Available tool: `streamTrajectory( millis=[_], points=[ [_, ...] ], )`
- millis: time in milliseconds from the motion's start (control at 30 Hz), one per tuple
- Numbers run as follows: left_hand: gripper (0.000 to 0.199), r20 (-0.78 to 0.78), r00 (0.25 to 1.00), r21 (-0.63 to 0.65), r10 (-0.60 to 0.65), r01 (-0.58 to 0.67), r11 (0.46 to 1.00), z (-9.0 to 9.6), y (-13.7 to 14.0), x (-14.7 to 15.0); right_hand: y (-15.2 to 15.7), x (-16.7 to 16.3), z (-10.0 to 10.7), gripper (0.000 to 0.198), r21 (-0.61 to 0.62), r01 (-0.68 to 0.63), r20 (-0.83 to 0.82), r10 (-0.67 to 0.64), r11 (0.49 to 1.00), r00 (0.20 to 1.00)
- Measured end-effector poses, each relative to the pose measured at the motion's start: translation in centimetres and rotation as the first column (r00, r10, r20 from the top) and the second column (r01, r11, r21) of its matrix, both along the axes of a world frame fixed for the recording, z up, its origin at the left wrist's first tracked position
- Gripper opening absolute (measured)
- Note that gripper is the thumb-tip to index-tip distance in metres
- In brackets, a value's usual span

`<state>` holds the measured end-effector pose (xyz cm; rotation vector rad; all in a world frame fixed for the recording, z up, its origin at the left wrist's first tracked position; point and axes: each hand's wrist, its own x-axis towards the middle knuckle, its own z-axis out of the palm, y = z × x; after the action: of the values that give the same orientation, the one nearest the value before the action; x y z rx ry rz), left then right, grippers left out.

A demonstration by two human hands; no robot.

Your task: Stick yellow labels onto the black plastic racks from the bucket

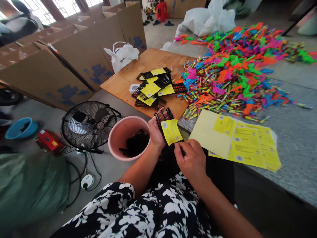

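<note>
Remotely, I see the left hand (pixel 156 134) clamped around a black lattice tray (pixel 159 123) near the pink bucket (pixel 123 128); the right hand (pixel 192 158) seemingly pinches its lower end. Uneven pressure could crease the yellow barcoded label (pixel 171 131).

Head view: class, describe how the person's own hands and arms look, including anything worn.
The left hand and right hand are bare, with no gloves or bracelets visible. Both forearms are uncovered by sleeves; black clothing with a white flower print shows beside them.
</note>
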<state>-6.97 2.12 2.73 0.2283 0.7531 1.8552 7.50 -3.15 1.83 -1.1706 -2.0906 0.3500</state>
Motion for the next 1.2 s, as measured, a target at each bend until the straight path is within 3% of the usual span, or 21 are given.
streamTrajectory(
  millis=[67, 133, 167, 233, 300, 333, 367, 400, 467, 533, 700, 833, 967, 1100, 1200],
  points=[
    [0.049, 0.03, 0.993, 0.043, -0.117, 0.116, 0.992, 0.2, -0.5, -0.1, 1.1, 0.1, -0.3, 0.034, -0.085, 0.076, -0.128, -0.087, 0.993, 0.988],
    [0.051, 0.06, 0.96, 0.03, -0.273, 0.271, 0.962, 0.2, -1.0, -0.2, 2.6, 0.3, -0.6, 0.059, -0.317, 0.057, -0.284, -0.152, 0.947, 0.947],
    [0.052, 0.08, 0.933, 0.003, -0.351, 0.352, 0.936, 0.1, -1.2, -0.2, 3.5, 0.5, -0.8, 0.064, -0.464, -0.027, -0.363, -0.162, 0.885, 0.918],
    [0.053, 0.133, 0.857, -0.059, -0.498, 0.509, 0.859, -0.1, -1.4, -0.3, 5.2, 1.1, -0.9, 0.063, -0.69, -0.27, -0.501, -0.174, 0.672, 0.848],
    [0.054, 0.184, 0.777, -0.09, -0.602, 0.624, 0.777, -0.4, -1.5, -0.4, 6.6, 1.7, -0.9, 0.06, -0.775, -0.434, -0.576, -0.229, 0.46, 0.785],
    [0.053, 0.202, 0.745, -0.091, -0.636, 0.661, 0.745, -0.6, -1.5, -0.4, 7.0, 2.0, -0.8, 0.06, -0.793, -0.456, -0.583, -0.284, 0.404, 0.761],
    [0.052, 0.212, 0.724, -0.089, -0.657, 0.683, 0.725, -0.7, -1.4, -0.4, 7.3, 2.2, -0.8, 0.061, -0.808, -0.45, -0.577, -0.352, 0.382, 0.737],
    [0.051, 0.216, 0.714, -0.087, -0.666, 0.693, 0.715, -0.7, -1.4, -0.4, 7.5, 2.4, -0.7, 0.061, -0.818, -0.43, -0.568, -0.411, 0.383, 0.713],
    [0.05, 0.212, 0.719, -0.092, -0.662, 0.689, 0.719, -0.8, -1.2, -0.4, 7.2, 2.7, -0.7, 0.06, -0.814, -0.384, -0.571, -0.477, 0.436, 0.668],
    [0.049, 0.195, 0.743, -0.109, -0.641, 0.666, 0.738, -0.7, -0.9, -0.3, 6.6, 2.9, -0.8, 0.056, -0.791, -0.385, -0.595, -0.447, 0.476, 0.668],
    [0.046, 0.093, 0.796, -0.136, -0.598, 0.605, 0.784, -0.8, -0.1, 0.3, 5.1, 3.5, -1.0, 0.05, -0.753, -0.442, -0.624, -0.315, 0.487, 0.716],
    [0.043, -0.016, 0.813, -0.218, -0.582, 0.565, 0.796, -1.3, 0.2, 0.8, 5.1, 3.8, -1.2, 0.051, -0.764, -0.397, -0.599, -0.331, 0.509, 0.729],
    [0.051, -0.191, 0.763, -0.303, -0.618, 0.553, 0.776, -1.9, -0.5, 0.7, 5.5, 4.0, -1.9, 0.05, -0.787, -0.333, -0.586, -0.459, 0.52, 0.668],
    [0.052, -0.27, 0.655, -0.34, -0.706, 0.621, 0.706, -2.4, -1.2, 0.4, 5.8, 4.1, -2.1, 0.048, -0.764, -0.366, -0.623, -0.456, 0.532, 0.636],
    [0.055, -0.257, 0.707, -0.346, -0.658, 0.568, 0.746, -2.7, -1.3, 0.4, 5.4, 4.1, -2.0, 0.05, -0.762, -0.381, -0.623, -0.431, 0.524, 0.653]
  ],
)
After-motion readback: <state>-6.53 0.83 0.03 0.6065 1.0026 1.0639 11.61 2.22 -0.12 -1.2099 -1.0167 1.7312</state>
